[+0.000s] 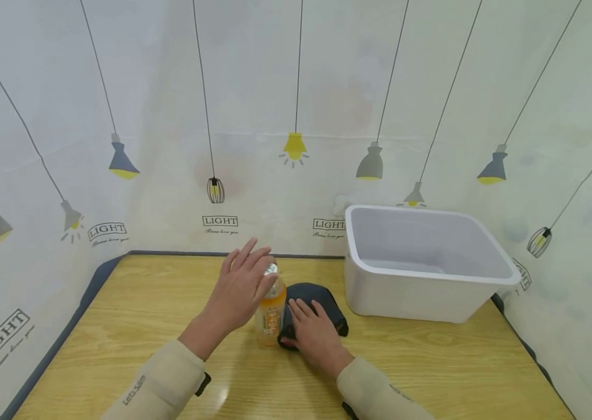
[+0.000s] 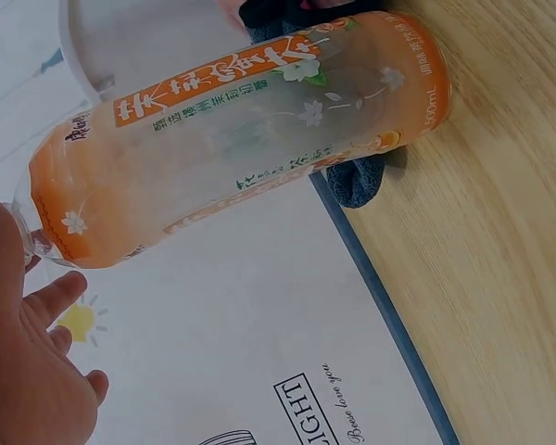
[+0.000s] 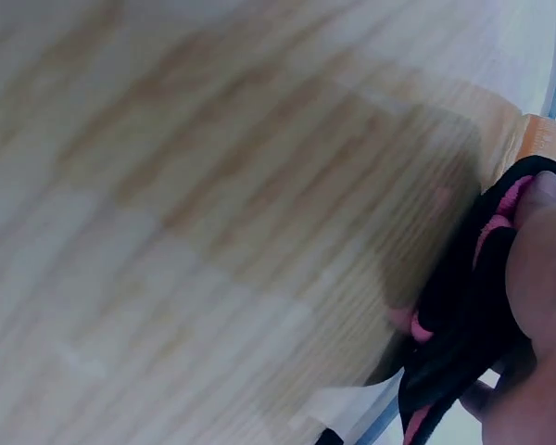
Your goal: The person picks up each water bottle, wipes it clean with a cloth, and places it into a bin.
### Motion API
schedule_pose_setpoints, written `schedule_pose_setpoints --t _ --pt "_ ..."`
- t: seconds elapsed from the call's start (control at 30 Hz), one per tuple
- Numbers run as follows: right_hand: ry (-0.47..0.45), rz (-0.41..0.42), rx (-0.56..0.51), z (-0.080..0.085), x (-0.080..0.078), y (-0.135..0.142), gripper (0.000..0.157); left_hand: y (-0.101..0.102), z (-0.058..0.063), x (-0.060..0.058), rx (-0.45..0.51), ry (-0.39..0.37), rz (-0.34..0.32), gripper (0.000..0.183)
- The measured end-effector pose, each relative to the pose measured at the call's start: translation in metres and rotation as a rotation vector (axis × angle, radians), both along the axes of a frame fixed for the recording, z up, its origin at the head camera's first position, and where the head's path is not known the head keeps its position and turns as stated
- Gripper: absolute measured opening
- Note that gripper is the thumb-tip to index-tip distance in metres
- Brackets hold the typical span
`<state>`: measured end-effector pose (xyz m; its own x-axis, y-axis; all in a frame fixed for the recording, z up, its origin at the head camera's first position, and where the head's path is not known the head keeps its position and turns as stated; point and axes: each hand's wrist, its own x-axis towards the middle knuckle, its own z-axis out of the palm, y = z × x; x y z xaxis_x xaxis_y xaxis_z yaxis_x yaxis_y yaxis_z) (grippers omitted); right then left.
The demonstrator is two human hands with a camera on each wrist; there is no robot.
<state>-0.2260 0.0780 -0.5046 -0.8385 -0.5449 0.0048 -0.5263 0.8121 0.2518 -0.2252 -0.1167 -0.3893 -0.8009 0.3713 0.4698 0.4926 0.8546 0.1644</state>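
An upright clear plastic drink bottle (image 1: 272,318) with an orange label stands on the wooden table, shown sideways in the left wrist view. My left hand (image 1: 240,283) holds it at the neck between thumb and index finger, the other fingers spread away from the cap. Right beside the bottle lies a dark fabric pouch-like piece (image 1: 309,291), its pink lining showing in the right wrist view. My right hand (image 1: 317,338) pinches its near edge, the thumb tucked inside the opening (image 3: 514,199) and the fingers over the top. Part of the fabric is hidden behind the hand and bottle.
A large white plastic bin (image 1: 406,294) stands at the back right of the table (image 1: 117,326). Behind and at both sides rises a pale wall covering (image 1: 254,87) printed with hanging lamps, with a dark blue strip along the table's edge.
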Motion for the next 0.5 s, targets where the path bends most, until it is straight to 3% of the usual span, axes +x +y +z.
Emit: schedule_pose_setpoints --t 0.13,0.5 --pt "0.002 -0.004 0.002 -0.0015 -0.0010 -0.0001 0.073 -0.0001 0.0012 0.0004 0.001 -0.010 0.004 0.038" --pt "-0.113 -0.039 -0.066 0.0054 -0.0016 0.0016 0.071 -0.0002 0.0020 0.0015 -0.003 -0.022 0.009 0.040"
